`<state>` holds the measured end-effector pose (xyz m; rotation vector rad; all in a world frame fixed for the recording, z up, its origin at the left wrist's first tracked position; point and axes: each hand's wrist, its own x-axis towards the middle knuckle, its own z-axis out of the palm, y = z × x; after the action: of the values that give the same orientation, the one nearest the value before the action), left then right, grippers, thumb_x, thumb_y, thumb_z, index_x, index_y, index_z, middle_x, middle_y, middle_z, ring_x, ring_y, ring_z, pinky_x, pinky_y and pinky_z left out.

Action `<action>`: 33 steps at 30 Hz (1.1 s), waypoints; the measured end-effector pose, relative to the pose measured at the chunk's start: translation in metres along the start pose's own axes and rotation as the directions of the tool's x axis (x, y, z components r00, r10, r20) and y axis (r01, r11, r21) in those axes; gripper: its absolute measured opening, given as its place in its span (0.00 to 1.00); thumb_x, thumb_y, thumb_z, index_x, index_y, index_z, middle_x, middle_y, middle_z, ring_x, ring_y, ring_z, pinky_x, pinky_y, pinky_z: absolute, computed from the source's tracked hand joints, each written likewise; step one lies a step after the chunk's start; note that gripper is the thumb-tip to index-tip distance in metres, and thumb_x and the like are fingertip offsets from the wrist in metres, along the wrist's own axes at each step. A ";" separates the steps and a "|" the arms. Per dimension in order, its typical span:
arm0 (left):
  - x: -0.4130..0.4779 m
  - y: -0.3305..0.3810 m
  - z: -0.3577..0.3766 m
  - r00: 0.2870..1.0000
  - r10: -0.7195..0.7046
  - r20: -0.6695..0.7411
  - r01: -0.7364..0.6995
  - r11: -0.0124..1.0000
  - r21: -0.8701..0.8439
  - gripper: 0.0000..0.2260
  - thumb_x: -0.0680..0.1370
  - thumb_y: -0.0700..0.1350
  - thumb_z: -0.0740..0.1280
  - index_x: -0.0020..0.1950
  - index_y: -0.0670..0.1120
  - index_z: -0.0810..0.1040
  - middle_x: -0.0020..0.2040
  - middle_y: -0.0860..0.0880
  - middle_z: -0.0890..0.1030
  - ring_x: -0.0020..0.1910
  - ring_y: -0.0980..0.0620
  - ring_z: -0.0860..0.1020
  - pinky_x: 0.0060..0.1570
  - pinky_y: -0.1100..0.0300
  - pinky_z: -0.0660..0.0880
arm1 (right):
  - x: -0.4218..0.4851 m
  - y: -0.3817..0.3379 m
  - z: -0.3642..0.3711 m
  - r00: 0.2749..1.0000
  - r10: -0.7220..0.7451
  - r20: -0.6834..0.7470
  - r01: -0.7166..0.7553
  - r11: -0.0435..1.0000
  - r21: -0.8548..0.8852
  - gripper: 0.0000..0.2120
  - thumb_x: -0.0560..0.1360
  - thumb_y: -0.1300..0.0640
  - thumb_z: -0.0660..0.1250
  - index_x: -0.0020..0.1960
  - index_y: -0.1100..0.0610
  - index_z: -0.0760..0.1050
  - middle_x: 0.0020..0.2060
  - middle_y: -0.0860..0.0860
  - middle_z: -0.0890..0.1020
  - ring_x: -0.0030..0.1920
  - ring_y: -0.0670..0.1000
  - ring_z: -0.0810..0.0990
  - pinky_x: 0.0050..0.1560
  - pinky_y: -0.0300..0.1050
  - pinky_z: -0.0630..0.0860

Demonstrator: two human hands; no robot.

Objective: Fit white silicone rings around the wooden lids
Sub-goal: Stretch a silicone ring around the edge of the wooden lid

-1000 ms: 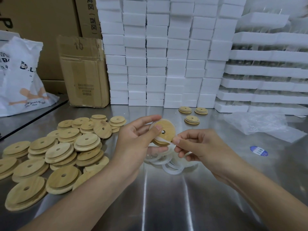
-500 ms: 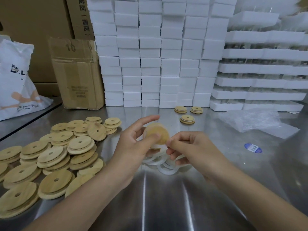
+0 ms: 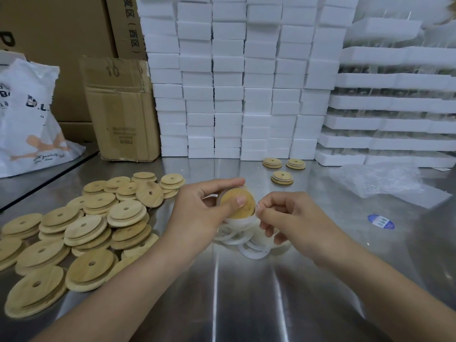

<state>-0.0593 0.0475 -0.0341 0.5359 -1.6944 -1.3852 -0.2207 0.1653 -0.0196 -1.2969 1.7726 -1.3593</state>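
Head view, wooden lid (image 3: 237, 206) gripped between both hands, left hand (image 3: 197, 213), right hand (image 3: 293, 218)

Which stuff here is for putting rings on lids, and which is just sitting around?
For the job: held lid, its ring, spare rings, lid pile, three lids, left hand, right hand.
Lying about: foam blocks, cardboard box, white bag, plastic wrap, sticker.

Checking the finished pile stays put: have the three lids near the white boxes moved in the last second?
No. The three lids sit in the same triangle before the white boxes; only the camera shifted.
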 end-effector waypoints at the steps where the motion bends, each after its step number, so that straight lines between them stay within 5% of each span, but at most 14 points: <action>1: 0.000 0.002 0.000 1.000 -0.001 0.009 0.002 1.000 -0.025 0.14 0.74 0.41 0.80 0.57 0.54 0.90 0.51 0.49 0.90 0.51 0.47 0.89 0.53 0.51 0.85 | 0.000 -0.002 -0.003 1.000 0.000 0.006 0.000 1.000 0.003 0.07 0.79 0.62 0.69 0.43 0.61 0.81 0.30 0.51 0.80 0.31 0.46 0.79 0.31 0.39 0.75; 6: -0.001 0.008 0.001 0.999 0.002 0.032 0.002 0.994 -0.110 0.16 0.69 0.47 0.80 0.57 0.53 0.90 0.51 0.48 0.90 0.51 0.49 0.89 0.47 0.57 0.85 | -0.002 -0.006 -0.008 1.000 -0.005 0.013 0.005 1.000 0.023 0.06 0.78 0.61 0.71 0.43 0.62 0.82 0.31 0.50 0.81 0.31 0.46 0.78 0.28 0.39 0.73; 15: -0.002 0.006 0.002 0.999 -0.050 -0.021 0.044 0.975 -0.220 0.16 0.73 0.44 0.78 0.61 0.52 0.88 0.54 0.49 0.88 0.51 0.46 0.89 0.48 0.52 0.86 | -0.008 -0.002 0.010 1.000 0.025 0.017 -0.028 0.988 0.154 0.11 0.76 0.52 0.78 0.45 0.61 0.84 0.39 0.59 0.86 0.35 0.49 0.83 0.28 0.43 0.78; 21: 0.001 0.006 -0.004 0.998 -0.057 0.008 0.057 0.998 -0.018 0.16 0.79 0.37 0.75 0.61 0.56 0.87 0.57 0.47 0.85 0.52 0.47 0.88 0.59 0.46 0.84 | -0.007 0.001 0.011 0.988 0.033 -0.148 -0.008 0.987 0.161 0.06 0.76 0.54 0.77 0.47 0.57 0.86 0.39 0.56 0.87 0.39 0.50 0.88 0.31 0.45 0.81; 27: -0.002 0.001 -0.002 0.997 -0.032 0.068 0.023 0.991 0.131 0.13 0.77 0.37 0.78 0.58 0.52 0.87 0.51 0.51 0.88 0.45 0.48 0.89 0.43 0.62 0.83 | -0.002 0.004 0.004 0.965 -0.070 -0.253 0.082 0.996 0.039 0.03 0.76 0.58 0.76 0.44 0.54 0.87 0.36 0.52 0.87 0.41 0.51 0.88 0.34 0.48 0.82; 33: -0.003 0.000 -0.004 0.991 -0.012 0.132 -0.013 0.982 0.188 0.15 0.80 0.37 0.76 0.63 0.54 0.86 0.49 0.53 0.90 0.46 0.50 0.90 0.47 0.62 0.84 | 0.001 0.008 0.003 0.983 -0.078 -0.167 0.080 0.997 0.006 0.05 0.78 0.58 0.74 0.44 0.56 0.85 0.37 0.56 0.86 0.41 0.52 0.85 0.37 0.43 0.81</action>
<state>-0.0543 0.0478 -0.0353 0.5588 -1.9466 -1.2913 -0.2217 0.1637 -0.0277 -1.2919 1.8358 -1.5614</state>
